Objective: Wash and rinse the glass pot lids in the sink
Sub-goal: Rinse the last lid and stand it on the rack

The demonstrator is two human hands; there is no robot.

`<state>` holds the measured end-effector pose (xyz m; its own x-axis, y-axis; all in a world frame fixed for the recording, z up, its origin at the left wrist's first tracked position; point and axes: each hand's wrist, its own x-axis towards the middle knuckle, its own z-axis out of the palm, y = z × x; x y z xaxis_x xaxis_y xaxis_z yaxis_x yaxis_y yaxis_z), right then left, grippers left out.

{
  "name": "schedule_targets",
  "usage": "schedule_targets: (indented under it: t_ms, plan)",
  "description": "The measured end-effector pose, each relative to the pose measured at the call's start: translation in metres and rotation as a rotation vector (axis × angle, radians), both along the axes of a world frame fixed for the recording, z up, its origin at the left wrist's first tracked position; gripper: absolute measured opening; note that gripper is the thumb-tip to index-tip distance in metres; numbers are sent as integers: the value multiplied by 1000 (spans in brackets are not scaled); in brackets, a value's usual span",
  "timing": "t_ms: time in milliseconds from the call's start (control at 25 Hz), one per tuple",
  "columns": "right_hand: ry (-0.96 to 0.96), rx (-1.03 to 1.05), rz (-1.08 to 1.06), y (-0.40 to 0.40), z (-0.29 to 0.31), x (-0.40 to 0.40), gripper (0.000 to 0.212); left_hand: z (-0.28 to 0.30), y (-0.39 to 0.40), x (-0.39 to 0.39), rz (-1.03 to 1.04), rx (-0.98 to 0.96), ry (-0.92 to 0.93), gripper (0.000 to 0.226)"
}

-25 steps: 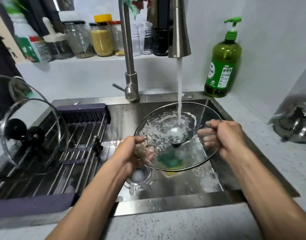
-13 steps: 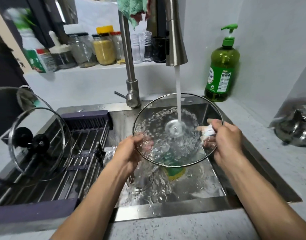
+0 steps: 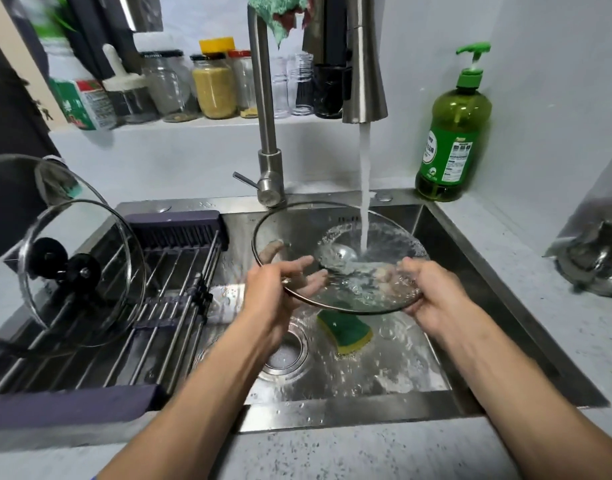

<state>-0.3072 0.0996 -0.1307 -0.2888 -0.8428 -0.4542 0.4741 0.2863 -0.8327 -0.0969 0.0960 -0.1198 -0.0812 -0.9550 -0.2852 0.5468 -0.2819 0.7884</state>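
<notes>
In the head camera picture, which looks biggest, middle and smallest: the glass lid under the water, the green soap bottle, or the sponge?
1. The glass lid under the tap, held by both hands, looks biggest.
2. The green soap bottle comes next, though it stands farther back, so it may look smaller than it is.
3. The sponge looks smallest, and the lid partly hides it.

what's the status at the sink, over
Left hand and right hand grip glass lid by rim. Tap stream hits it. Sponge lies underneath.

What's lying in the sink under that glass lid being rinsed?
A green and yellow sponge lies on the sink floor beneath the glass lid, its far end blurred behind wet glass. The drain sits left.
</notes>
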Motion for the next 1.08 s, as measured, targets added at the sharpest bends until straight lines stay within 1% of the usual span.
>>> schedule_targets:
  t_ms: [80, 160, 200, 280, 320, 400, 440, 480, 560, 640, 680, 720, 800, 880, 1000, 1040, 1080]
  plan:
    - [-49, -8, 67, 2, 2, 5, 14, 0, 3, -1, -39, -19, 155, 81]
    - [-87, -6, 96, 1, 9, 0, 16, 5, 1, 8, -126, -50, 212, 93]
    - [-99, -14, 93, -1, 12, -5, 16, 9, -1, 13, -172, -61, 204, 93]
    - [-99, -8, 51, -2, 17, -14, 18, 13, -4, 21, -229, -56, 148, 84]
    - [-94, -9, 21, -2, 16, -16, 22, 13, -3, 20, -205, -31, 107, 76]
    - [-88, -24, -28, 0, 8, -11, 22, 9, -1, 10, -82, 21, 60, 60]
    - [-82, -34, -57, 2, 5, -5, 19, 5, 1, 4, -50, 36, 84, 60]
    - [-74, -40, -89, 3, 4, -1, 16, 2, 3, -1, -58, 49, 137, 65]
    - [-66, -26, -99, 2, 9, -3, 13, 1, 5, -3, -155, 47, 221, 81]
    - [-89, 2, -46, 2, 19, -15, 10, 6, 3, 4, -280, 19, 194, 89]
    - [-111, -7, -26, 3, 22, -19, 10, 8, 0, 7, -316, 10, 152, 88]
    - [-117, -24, -12, 4, 22, -20, 12, 8, -2, 8, -318, 15, 112, 84]
    - [-86, -53, -10, 5, 16, -12, 16, 5, -3, 6, -214, 59, 59, 67]
    - [-43, -48, -76, 4, 9, -1, 17, 0, -2, 1, -109, 124, 48, 55]
    - [-4, -77, -148, 2, 10, 1, 16, -5, -3, -2, -51, 168, 43, 41]
    - [16, -100, -166, 2, 12, 0, 15, -6, -4, -2, -32, 183, -1, 34]
    - [55, -131, -186, 1, 14, -1, 16, -7, -5, -2, -13, 193, -88, 29]
